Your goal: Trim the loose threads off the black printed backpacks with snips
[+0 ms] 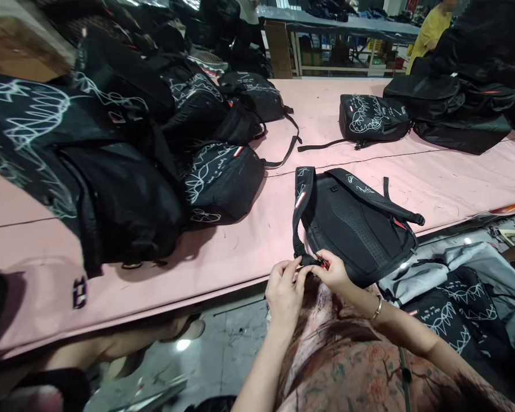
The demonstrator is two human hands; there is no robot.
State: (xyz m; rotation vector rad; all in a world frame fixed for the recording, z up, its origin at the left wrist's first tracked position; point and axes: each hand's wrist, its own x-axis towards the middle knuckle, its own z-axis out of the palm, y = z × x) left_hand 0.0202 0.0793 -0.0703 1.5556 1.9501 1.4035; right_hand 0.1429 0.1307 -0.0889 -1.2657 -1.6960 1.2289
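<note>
Pinching black webbing (309, 260) at a backpack's near corner, the left hand (285, 287) has its fingertips closed together; the right hand (332, 272) meets it there, closed on a small red-and-black item (324, 262) too hidden to identify. The one black backpack (363, 226) being handled lies back panel up at the near edge of a pink-covered table (236, 249). Its long axis runs diagonally: the top points away and leftward, the base toward the near right. Two shoulder straps (299, 200) lie uppermost. Beyond, one white-scribbled backpack (371, 119) rests beside a dark stack (459, 111). Left, scribbled backpacks (124, 189) overlap too much to count.
</note>
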